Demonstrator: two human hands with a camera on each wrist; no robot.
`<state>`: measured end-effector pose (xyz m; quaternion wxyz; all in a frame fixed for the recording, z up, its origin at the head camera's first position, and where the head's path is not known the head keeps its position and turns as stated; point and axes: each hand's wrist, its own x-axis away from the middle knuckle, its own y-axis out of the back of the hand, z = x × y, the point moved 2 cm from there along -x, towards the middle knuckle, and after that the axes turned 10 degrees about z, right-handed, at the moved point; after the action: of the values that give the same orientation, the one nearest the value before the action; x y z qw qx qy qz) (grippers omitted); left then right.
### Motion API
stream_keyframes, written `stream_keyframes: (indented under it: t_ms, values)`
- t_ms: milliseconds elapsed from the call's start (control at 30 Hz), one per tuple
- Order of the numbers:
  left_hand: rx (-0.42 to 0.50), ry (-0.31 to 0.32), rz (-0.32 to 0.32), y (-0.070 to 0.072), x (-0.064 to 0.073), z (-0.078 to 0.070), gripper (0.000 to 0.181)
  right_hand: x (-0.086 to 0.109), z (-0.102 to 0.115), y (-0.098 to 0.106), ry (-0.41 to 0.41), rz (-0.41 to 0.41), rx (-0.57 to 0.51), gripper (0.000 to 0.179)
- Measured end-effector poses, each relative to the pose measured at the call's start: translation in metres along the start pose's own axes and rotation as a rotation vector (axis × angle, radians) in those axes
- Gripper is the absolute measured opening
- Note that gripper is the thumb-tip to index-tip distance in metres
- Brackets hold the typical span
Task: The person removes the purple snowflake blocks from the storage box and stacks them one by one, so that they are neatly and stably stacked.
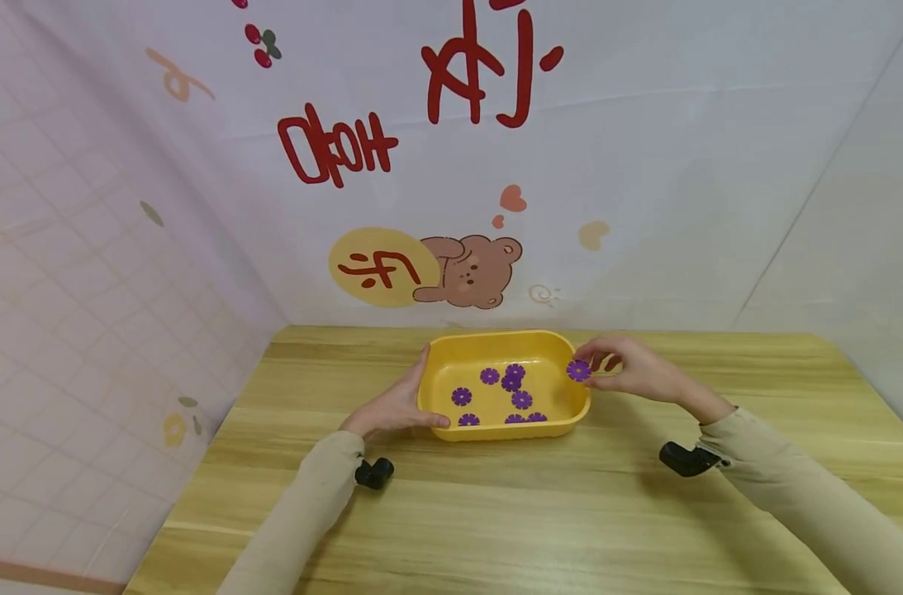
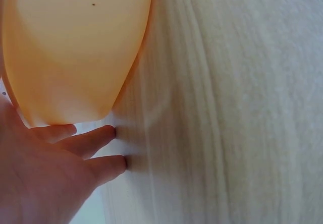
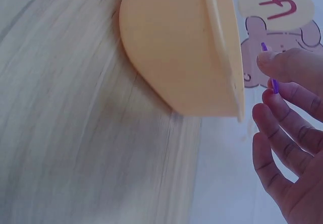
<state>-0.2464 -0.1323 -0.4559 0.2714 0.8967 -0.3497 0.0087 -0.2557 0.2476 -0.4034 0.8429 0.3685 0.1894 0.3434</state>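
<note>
A yellow plastic tub [image 1: 506, 431] sits on the wooden table, with several purple notched snowflake discs [image 1: 462, 397] lying inside it. My left hand [image 1: 395, 407] holds the tub's left end, its thumb at the front rim and its fingers spread along the side. In the left wrist view, the fingers of that hand [image 2: 45, 168] lie against the tub's wall [image 2: 75, 57]. One purple snowflake disc [image 1: 578, 370] is pinched between thumb and fingers of my right hand [image 1: 633, 369], at the tub's right rim. The right wrist view shows this disc [image 3: 275, 86] edge-on.
The wooden table [image 1: 496, 521] meets a white printed wall covering [image 1: 644, 207] just behind the tub. A bear drawing [image 1: 469, 273] is on that covering. Black wrist devices [image 1: 687, 459] hang below both sleeves.
</note>
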Motion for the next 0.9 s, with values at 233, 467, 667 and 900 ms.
stream_keyframes:
  t_ms: [233,467,667,900]
  values:
    - [0.022,-0.015,0.022,0.0,-0.001,-0.001,0.128,0.017,-0.013,-0.002,0.016,-0.065,-0.024,0.032]
    - [0.061,0.01,0.029,0.002,0.003,-0.009,0.125,0.029,-0.01,-0.003,0.03,-0.148,0.009,0.034]
    - [0.063,0.024,0.074,0.005,0.012,-0.03,0.126,0.035,-0.037,-0.007,0.007,-0.132,-0.021,0.034]
    - [0.028,-0.007,0.044,0.002,-0.001,-0.003,0.124,0.043,-0.052,-0.007,-0.064,-0.12,-0.039,0.029]
